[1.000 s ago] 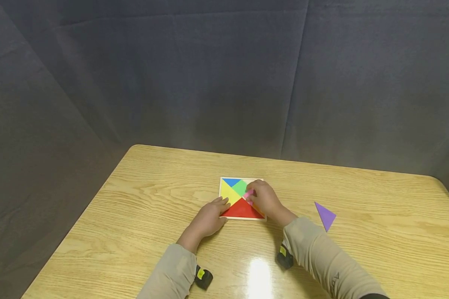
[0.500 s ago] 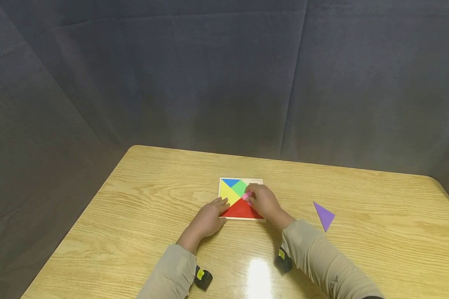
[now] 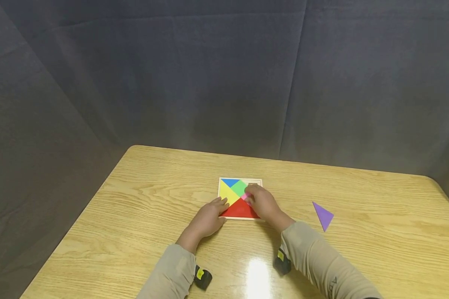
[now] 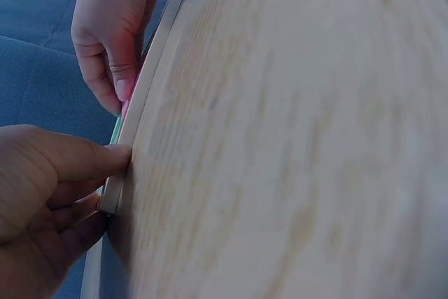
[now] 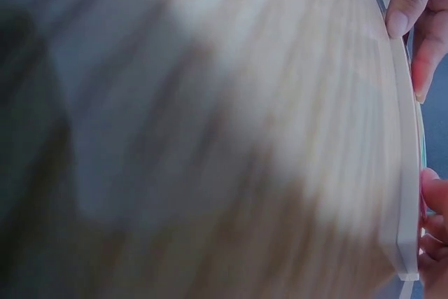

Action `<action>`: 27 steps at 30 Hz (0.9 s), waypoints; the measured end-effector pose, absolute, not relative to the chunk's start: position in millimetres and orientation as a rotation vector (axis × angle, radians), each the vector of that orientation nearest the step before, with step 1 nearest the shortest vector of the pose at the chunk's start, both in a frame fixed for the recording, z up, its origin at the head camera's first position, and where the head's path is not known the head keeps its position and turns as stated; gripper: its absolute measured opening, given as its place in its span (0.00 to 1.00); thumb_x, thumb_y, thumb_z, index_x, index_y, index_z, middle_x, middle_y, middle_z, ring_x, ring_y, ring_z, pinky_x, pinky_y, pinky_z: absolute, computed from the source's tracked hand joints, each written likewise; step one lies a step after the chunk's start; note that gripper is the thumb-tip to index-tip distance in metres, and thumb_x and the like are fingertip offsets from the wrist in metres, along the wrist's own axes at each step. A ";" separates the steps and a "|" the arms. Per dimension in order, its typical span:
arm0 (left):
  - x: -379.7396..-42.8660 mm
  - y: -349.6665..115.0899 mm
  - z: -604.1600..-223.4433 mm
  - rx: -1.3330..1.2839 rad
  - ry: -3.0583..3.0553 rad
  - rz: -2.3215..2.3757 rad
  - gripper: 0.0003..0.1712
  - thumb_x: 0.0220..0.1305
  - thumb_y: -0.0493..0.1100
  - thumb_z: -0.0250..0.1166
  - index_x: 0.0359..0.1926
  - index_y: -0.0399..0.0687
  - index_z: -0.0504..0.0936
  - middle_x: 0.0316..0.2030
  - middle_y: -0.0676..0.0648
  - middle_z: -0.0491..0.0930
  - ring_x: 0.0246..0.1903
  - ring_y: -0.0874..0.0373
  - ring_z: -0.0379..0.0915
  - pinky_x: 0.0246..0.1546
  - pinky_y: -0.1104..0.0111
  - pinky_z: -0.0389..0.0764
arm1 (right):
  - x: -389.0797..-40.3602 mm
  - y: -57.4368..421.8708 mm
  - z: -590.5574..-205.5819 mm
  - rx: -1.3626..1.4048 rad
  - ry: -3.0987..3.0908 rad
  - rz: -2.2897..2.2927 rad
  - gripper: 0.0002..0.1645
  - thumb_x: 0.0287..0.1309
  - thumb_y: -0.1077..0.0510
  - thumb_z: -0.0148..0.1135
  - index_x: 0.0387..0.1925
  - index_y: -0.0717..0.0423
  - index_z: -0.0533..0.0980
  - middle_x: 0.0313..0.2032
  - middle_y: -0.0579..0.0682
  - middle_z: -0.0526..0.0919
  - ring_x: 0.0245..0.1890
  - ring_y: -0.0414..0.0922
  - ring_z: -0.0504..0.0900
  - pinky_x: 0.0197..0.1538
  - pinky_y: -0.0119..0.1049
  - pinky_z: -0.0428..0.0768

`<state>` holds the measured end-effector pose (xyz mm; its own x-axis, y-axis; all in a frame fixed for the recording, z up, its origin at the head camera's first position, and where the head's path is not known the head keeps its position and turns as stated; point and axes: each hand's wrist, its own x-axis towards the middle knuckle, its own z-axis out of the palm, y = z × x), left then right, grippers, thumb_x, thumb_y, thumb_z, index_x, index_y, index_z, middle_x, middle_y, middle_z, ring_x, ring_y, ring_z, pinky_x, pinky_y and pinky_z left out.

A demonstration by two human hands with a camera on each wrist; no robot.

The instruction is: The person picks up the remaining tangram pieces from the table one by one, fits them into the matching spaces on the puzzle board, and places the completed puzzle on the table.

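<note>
A tangram tray [image 3: 239, 178] with a pale rim lies on the table in the head view. Blue [image 3: 230, 182], green [image 3: 238, 188], yellow [image 3: 226, 192] and red [image 3: 241, 209] pieces lie in it. My left hand [image 3: 208, 218] holds the tray's near left corner, thumb on the front edge and fingers over the yellow piece. With thumb and fingertips, my right hand [image 3: 263, 203] pinches a pink tangram piece [image 3: 244, 197] at the tray's right side. That hand covers most of the pink piece and the tray's right part. Both hands also show in the left wrist view.
A purple triangle [image 3: 323, 216] lies on the wooden table [image 3: 164, 187], right of the tray and beside the right forearm. A dark cloth [image 3: 209, 83] hangs behind the table. Both wrists wear small black cameras.
My right hand has come slightly down toward the near side, uncovering a brown mark at the tray's far right corner. Less of the pink piece shows. The left hand stays on its corner.
</note>
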<state>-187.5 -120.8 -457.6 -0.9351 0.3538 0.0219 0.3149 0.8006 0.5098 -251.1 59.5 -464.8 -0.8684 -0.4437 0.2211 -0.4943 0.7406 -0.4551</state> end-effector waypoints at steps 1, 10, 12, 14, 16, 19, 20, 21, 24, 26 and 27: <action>-187.5 -120.4 -457.1 0.537 2.906 0.810 0.24 0.54 0.37 0.58 0.53 0.35 0.70 0.57 0.43 0.63 0.59 0.51 0.52 0.58 0.62 0.56 | -250.8 59.9 -464.8 0.775 -2.839 0.774 0.12 0.47 0.63 0.61 0.37 0.62 0.75 0.45 0.58 0.76 0.52 0.52 0.68 0.56 0.43 0.64; -187.6 -118.0 -455.0 0.528 2.899 0.824 0.24 0.53 0.36 0.58 0.53 0.35 0.70 0.57 0.43 0.63 0.59 0.51 0.52 0.58 0.62 0.56 | -245.8 62.7 -462.9 0.909 -2.865 0.544 0.13 0.55 0.65 0.51 0.43 0.66 0.72 0.50 0.62 0.70 0.55 0.55 0.63 0.57 0.44 0.62; -187.8 -117.9 -455.1 0.525 2.899 0.820 0.24 0.53 0.36 0.58 0.53 0.35 0.70 0.57 0.43 0.63 0.59 0.51 0.52 0.58 0.62 0.56 | -243.7 63.5 -462.5 0.947 -2.858 0.492 0.15 0.56 0.66 0.48 0.45 0.66 0.71 0.51 0.64 0.69 0.55 0.56 0.63 0.57 0.44 0.61; -188.0 -118.1 -455.2 0.520 2.894 0.823 0.24 0.54 0.36 0.58 0.53 0.35 0.70 0.57 0.43 0.63 0.60 0.51 0.51 0.58 0.62 0.56 | -241.9 64.3 -462.6 0.968 -2.856 0.474 0.18 0.57 0.66 0.46 0.49 0.69 0.69 0.52 0.64 0.68 0.56 0.56 0.62 0.58 0.43 0.60; -188.1 -118.4 -455.2 0.518 2.887 0.830 0.24 0.54 0.36 0.57 0.53 0.35 0.70 0.58 0.43 0.62 0.60 0.51 0.51 0.58 0.62 0.56 | -240.6 65.3 -463.0 0.976 -2.857 0.472 0.20 0.57 0.66 0.45 0.51 0.71 0.67 0.53 0.64 0.67 0.56 0.56 0.61 0.59 0.43 0.59; -188.1 -119.3 -455.2 0.519 2.883 0.847 0.24 0.54 0.35 0.57 0.53 0.35 0.70 0.58 0.43 0.62 0.60 0.51 0.50 0.58 0.61 0.56 | -240.2 66.6 -464.1 0.990 -2.859 0.470 0.20 0.58 0.66 0.44 0.51 0.71 0.66 0.53 0.64 0.66 0.57 0.56 0.61 0.59 0.43 0.59; -188.1 -119.5 -455.2 0.520 2.883 0.850 0.24 0.54 0.35 0.57 0.53 0.35 0.70 0.58 0.43 0.62 0.60 0.51 0.50 0.58 0.61 0.55 | -239.8 67.0 -463.8 0.993 -2.861 0.476 0.20 0.58 0.66 0.44 0.52 0.70 0.66 0.54 0.64 0.66 0.57 0.56 0.60 0.59 0.43 0.59; -188.0 -119.7 -455.2 0.521 2.884 0.849 0.24 0.54 0.35 0.57 0.53 0.35 0.70 0.58 0.43 0.62 0.60 0.51 0.50 0.58 0.61 0.55 | -239.6 67.5 -463.8 0.996 -2.863 0.484 0.20 0.57 0.66 0.45 0.51 0.70 0.66 0.53 0.64 0.66 0.57 0.56 0.61 0.59 0.43 0.59; -187.7 -120.2 -456.1 0.522 2.888 0.851 0.23 0.54 0.35 0.58 0.53 0.34 0.70 0.57 0.43 0.62 0.60 0.50 0.51 0.58 0.61 0.56 | -238.6 69.2 -463.2 1.004 -2.878 0.498 0.20 0.56 0.66 0.47 0.51 0.70 0.67 0.54 0.64 0.66 0.57 0.56 0.61 0.59 0.43 0.59; -187.4 -120.1 -456.8 0.521 2.887 0.857 0.23 0.53 0.35 0.58 0.53 0.34 0.70 0.57 0.42 0.63 0.60 0.50 0.51 0.58 0.61 0.56 | -238.0 70.5 -462.8 1.006 -2.885 0.503 0.20 0.56 0.66 0.48 0.51 0.69 0.67 0.54 0.64 0.66 0.56 0.56 0.61 0.58 0.42 0.60; -187.1 -119.9 -457.1 0.519 2.887 0.864 0.23 0.53 0.35 0.58 0.53 0.34 0.70 0.57 0.42 0.63 0.60 0.51 0.51 0.58 0.61 0.56 | -237.6 71.1 -462.6 1.007 -2.892 0.500 0.20 0.56 0.65 0.49 0.51 0.69 0.67 0.54 0.63 0.66 0.56 0.55 0.62 0.58 0.43 0.60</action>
